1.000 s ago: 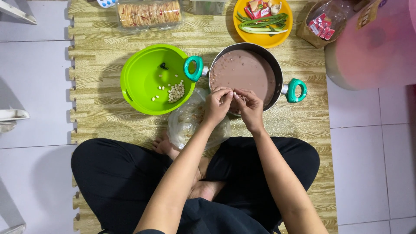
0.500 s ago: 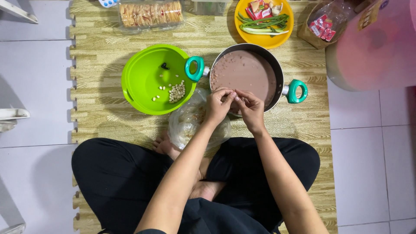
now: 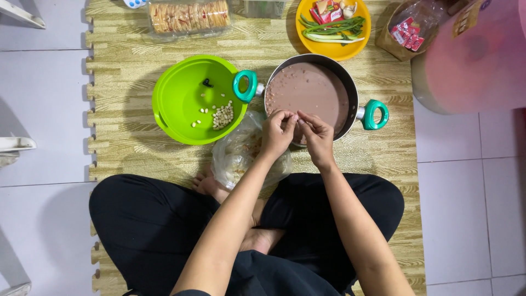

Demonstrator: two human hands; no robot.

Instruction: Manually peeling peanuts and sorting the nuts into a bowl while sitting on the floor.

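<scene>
In the head view, little change is seen against the earlier pictures: both hands are kept at the near rim of the pot [image 3: 310,93], with only slight finger movement, so the same small picking work is judged to be still in hand. The left hand [image 3: 278,133] and the right hand [image 3: 318,134] are brought together, fingertips meeting over a small pale bean [image 3: 296,117], which seems pinched between them; how firmly cannot be told. Both forearms are stretched forward from the crossed legs, wrists bent slightly inward. The pot, holding a brownish liquid, lies just beyond the hands. A clear plastic bag [image 3: 241,153] rests under the left wrist, and a green bowl [image 3: 186,109] with a few pale beans stands to the left.
</scene>
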